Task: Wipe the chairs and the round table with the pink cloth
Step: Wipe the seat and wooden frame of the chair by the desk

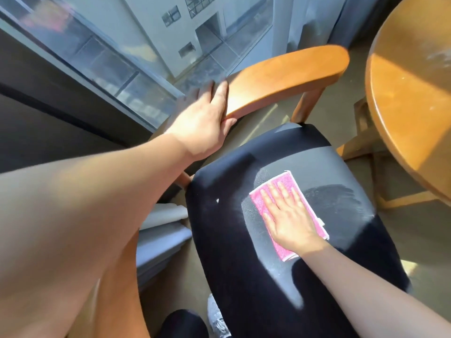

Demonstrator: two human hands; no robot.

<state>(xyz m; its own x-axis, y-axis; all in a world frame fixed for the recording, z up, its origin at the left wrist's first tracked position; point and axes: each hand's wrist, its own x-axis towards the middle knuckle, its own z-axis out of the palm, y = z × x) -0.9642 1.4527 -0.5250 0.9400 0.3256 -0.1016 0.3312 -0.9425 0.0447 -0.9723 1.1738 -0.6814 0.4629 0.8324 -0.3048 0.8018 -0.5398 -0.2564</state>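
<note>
Left hand (202,123) nearest, clasped round curved orange wooden chair backrest (288,74). Right hand (290,215) flat, fingers spread, pressed pink rectangular cloth (280,251) onto black padded seat (244,264). Seat part-wiped, dust streaks left; round orange wooden counter (410,106) seemingly unwiped.

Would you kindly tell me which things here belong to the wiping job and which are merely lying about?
Job: chair, its backrest gripped by the left hand; pink cloth, pressed flat on it by the right hand; round table.
Lying about: grey stacked panels on the floor; shoe; window.
</note>
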